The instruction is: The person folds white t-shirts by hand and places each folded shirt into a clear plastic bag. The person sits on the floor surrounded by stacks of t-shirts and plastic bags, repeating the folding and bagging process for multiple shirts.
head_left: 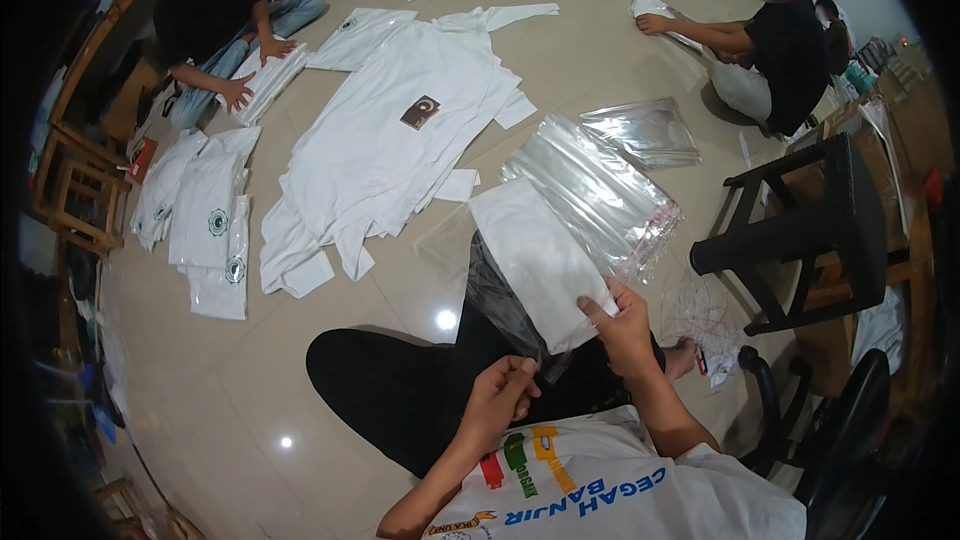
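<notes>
A folded white shirt is held slantwise above my crossed legs. My right hand grips its near right end, thumb on top and fingers underneath. Clear plastic bag film spreads out along the shirt's left side; whether the shirt lies fully inside it I cannot tell. My left hand pinches the near edge of this plastic bag between thumb and fingers. Just beyond the shirt lies a stack of clear plastic bags on the floor.
White shirts lie spread in a pile ahead, a dark card on top. Bagged folded shirts lie at left. One person presses a folded shirt; another holds one. A black stool stands right.
</notes>
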{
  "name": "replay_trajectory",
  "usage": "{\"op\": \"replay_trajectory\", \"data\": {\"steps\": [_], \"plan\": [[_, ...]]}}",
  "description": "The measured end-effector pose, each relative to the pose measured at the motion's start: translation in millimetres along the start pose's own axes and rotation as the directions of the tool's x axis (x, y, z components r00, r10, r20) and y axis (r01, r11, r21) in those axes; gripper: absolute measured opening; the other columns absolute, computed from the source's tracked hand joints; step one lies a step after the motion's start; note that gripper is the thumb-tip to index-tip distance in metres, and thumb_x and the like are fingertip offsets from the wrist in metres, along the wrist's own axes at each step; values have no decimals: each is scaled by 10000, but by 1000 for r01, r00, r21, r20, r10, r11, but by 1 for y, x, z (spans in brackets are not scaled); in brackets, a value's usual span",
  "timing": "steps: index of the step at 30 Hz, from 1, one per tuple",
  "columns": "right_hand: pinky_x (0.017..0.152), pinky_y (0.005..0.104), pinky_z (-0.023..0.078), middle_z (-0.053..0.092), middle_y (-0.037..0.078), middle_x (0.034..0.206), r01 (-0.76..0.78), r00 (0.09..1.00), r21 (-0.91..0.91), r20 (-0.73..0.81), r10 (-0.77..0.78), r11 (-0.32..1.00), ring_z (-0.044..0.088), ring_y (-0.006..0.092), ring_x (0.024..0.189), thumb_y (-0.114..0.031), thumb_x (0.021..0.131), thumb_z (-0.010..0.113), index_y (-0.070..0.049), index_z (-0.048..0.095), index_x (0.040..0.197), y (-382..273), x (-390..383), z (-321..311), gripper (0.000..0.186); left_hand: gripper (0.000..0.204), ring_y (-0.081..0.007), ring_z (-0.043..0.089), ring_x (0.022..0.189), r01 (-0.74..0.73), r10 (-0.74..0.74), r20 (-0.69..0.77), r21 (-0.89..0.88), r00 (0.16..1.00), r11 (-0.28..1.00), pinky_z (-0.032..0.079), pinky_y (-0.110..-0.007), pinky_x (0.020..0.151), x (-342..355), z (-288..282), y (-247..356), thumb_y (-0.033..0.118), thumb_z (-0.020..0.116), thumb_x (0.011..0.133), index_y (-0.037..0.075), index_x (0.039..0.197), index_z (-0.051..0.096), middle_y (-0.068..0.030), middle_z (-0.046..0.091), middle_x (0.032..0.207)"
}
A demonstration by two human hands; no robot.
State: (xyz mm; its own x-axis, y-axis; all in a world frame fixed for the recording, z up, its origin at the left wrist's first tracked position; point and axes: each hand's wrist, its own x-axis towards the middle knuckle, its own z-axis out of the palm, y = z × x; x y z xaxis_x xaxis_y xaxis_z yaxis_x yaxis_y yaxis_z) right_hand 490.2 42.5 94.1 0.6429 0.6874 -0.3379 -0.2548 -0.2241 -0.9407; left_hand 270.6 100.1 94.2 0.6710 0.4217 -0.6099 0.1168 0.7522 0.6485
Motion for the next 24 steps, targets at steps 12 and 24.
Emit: {"op": "replay_trajectory", "data": {"steps": [12, 24], "plan": [[493, 251, 461, 747, 75, 932, 146, 972, -185, -156, -175, 972, 593, 85, 561, -55, 930, 799, 33, 699, 1281, 5, 10, 0, 375, 222, -42, 443, 543, 16, -16, 6, -14, 1000, 1000, 322, -216, 502, 16, 12, 8, 240, 624, 1101, 40, 1005, 617, -19, 604, 757], [906, 372, 569, 768, 193, 1169, 309, 815, -849, 3, -580, 429, 755, 355, 1059, -55, 874, 825, -19, 741, 1190, 19, -21, -55, 329, 191, -43, 486, 565, 75, -82, 22, 203, 996, 976, 363, -222, 514, -54, -3, 21, 149, 598, 1094, 43, 935, 591, -29, 620, 714]]}}
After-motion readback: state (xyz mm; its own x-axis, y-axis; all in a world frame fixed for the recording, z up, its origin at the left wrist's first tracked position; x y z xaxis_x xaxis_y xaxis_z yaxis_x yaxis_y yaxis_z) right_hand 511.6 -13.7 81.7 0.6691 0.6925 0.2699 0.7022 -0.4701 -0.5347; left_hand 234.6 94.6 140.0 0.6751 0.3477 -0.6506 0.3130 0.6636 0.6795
